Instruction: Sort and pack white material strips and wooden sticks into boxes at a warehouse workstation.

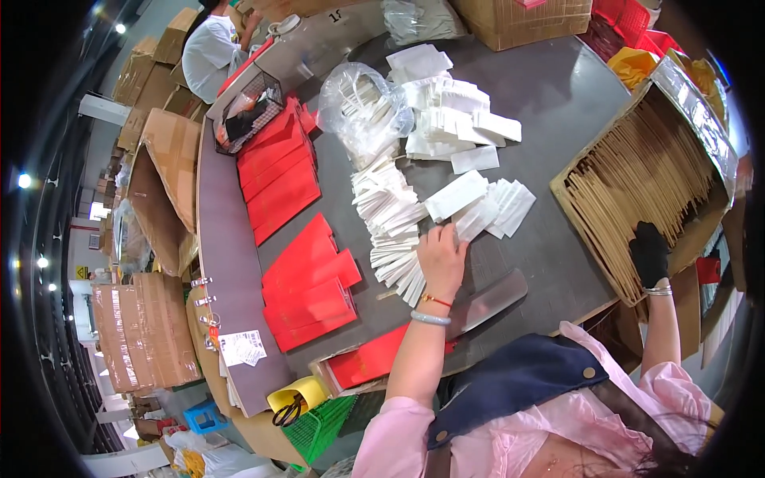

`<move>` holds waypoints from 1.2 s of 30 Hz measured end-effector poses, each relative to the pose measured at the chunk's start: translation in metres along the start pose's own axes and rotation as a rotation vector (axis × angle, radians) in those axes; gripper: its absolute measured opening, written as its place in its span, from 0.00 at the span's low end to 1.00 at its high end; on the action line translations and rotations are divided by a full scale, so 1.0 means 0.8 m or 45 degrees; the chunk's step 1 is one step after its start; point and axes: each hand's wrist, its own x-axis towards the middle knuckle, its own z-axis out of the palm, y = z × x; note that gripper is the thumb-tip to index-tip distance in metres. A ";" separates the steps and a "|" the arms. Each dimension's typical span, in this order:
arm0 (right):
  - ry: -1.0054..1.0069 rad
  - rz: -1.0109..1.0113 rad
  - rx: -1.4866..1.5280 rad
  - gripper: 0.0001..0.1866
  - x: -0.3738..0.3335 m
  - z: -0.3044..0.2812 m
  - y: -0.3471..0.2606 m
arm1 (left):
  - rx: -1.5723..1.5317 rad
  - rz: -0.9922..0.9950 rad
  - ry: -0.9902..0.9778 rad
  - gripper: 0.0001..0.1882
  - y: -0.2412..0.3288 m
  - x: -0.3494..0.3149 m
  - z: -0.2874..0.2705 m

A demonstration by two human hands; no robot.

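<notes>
My left hand (441, 260), bare and with bracelets at the wrist, is at the middle of the dark table. Its fingers are bent and closed on the near end of a white paper packet (476, 220); the fingertips are partly hidden. Beside it lies a long row of folded white packets (386, 195), and beyond it a loose heap of them (446, 107). My right hand (649, 255), in a black glove, touches the tightly packed brown paper sheets (637, 179) inside an open carton (590, 267) on the right. Its fingers are too dark to read.
Red paper envelopes (311, 295) lie fanned at the left, near a black wire basket (249, 111). A clear plastic bag (362, 99) holds white packets. A metal strip (490, 301) lies near the front edge, by scissors (288, 410) in a yellow holder. A person (209, 60) sits far left.
</notes>
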 end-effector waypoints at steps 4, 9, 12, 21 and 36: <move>0.234 -0.297 -0.344 0.13 -0.004 0.005 0.021 | -0.038 -0.113 -0.268 0.19 -0.002 -0.018 -0.013; 0.274 -0.162 -0.417 0.14 -0.003 0.008 0.041 | 0.001 -0.004 -0.048 0.20 0.000 -0.025 -0.016; 0.457 -0.159 -0.463 0.14 -0.002 0.004 0.036 | 0.031 0.010 -0.059 0.17 0.002 -0.024 -0.018; 0.071 -0.240 0.712 0.06 -0.026 -0.005 -0.175 | -0.346 -0.107 -0.186 0.09 -0.005 -0.031 -0.037; -0.762 -1.046 -0.138 0.12 -0.040 0.112 -0.210 | -0.012 -0.126 -0.484 0.36 0.015 -0.146 -0.128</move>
